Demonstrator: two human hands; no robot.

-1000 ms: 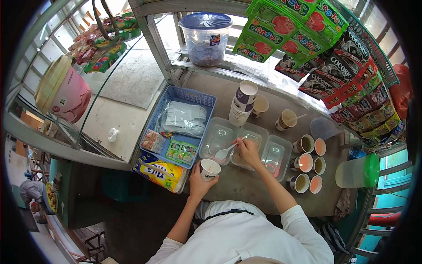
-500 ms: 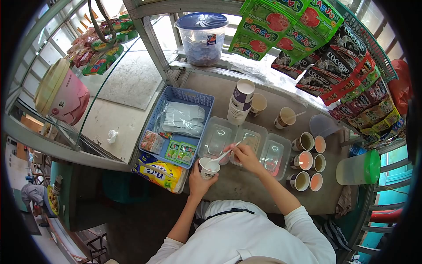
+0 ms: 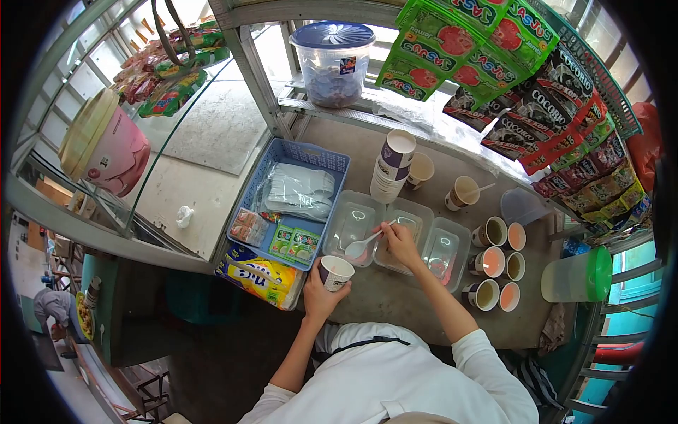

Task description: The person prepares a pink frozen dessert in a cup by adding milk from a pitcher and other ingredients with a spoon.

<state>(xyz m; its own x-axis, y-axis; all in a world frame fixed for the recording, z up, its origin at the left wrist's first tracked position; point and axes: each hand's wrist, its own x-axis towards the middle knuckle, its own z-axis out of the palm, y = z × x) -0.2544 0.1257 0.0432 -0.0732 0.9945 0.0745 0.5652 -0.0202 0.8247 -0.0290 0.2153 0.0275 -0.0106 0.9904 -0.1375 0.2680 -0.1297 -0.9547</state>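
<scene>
My left hand (image 3: 323,298) is wrapped round a paper cup (image 3: 336,271) near the counter's front edge. What lies inside the cup is hard to make out. Between the fingers of my right hand (image 3: 400,247) is the handle of a white plastic spoon (image 3: 359,247), its bowl above the left clear container (image 3: 347,215). Beside that stand a middle clear container (image 3: 407,215) and a right clear container (image 3: 443,247) with some pink residue. Behind them rises a stack of paper cups (image 3: 393,164).
Filled cups (image 3: 487,262) with pink and brownish contents cluster at right, near a green-lidded jug (image 3: 575,274). A blue basket (image 3: 339,166) holds bagged spoons and sachets. Hanging sachets (image 3: 459,46) crowd the upper right. A blue-lidded tub (image 3: 332,67) stands behind.
My right hand has moved the spoon out of the cup, up and to the right, over the left container. The left hand keeps the cup in nearly the same place.
</scene>
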